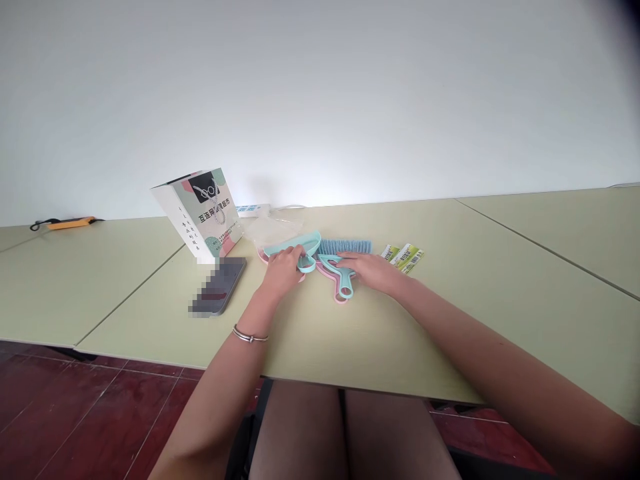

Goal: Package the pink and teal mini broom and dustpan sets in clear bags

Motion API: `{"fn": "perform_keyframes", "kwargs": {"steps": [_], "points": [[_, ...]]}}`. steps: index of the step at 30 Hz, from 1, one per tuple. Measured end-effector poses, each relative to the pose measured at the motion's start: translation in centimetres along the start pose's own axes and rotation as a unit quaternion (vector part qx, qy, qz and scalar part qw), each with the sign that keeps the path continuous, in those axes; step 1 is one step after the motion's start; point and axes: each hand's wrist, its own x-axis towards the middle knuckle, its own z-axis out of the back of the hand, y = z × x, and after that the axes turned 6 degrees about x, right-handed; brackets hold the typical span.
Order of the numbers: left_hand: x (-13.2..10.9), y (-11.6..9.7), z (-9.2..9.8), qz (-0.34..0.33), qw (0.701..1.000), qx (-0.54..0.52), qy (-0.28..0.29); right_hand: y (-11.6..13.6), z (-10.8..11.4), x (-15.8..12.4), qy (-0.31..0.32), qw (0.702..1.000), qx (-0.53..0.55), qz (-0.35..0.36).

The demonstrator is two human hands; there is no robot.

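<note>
A mint-green dustpan [311,241] lies on the table, and my left hand [284,272] is closed on it near its looped handle. Under it shows the edge of a pink dustpan [261,256]. Just to the right is a mint-green hand brush [345,281] with blue bristles pointing away from me. My right hand [369,269] holds this brush from its right side, fingers across the top of its body. A pink hand brush [336,293] sits beneath the green one, mostly covered. My fingers hide parts of both green tools.
A printed paper bag [225,233] stands at the left, with a phone [231,283] in front. Crumpled clear plastic [273,228] and a white strip [254,211] lie behind the dustpans. Green-yellow packets [406,257] are beyond my right wrist. An orange object [71,223] lies far left.
</note>
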Motion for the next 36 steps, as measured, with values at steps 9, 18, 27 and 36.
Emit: {"fn": "perform_keyframes", "kwargs": {"steps": [9, 18, 27, 36], "points": [[0.6, 0.1, 1.1, 0.066, 0.855, -0.35, -0.378, -0.3, -1.5, -0.8, -0.104, 0.991, 0.084, 0.008], [0.2, 1.2, 4.7, 0.141, 0.583, -0.651, -0.465, 1.0, 0.5, -1.3, -0.276, 0.941, 0.193, -0.025], [-0.9, -1.7, 4.7, 0.123, 0.644, -0.728, -0.2, 3.4, 1.6, -1.6, -0.369, 0.865, 0.336, -0.058], [-1.0, -3.0, 3.2, 0.021, 0.738, -0.673, -0.038, 5.9, 2.7, -2.1, -0.108, 0.836, 0.531, -0.091]]}}
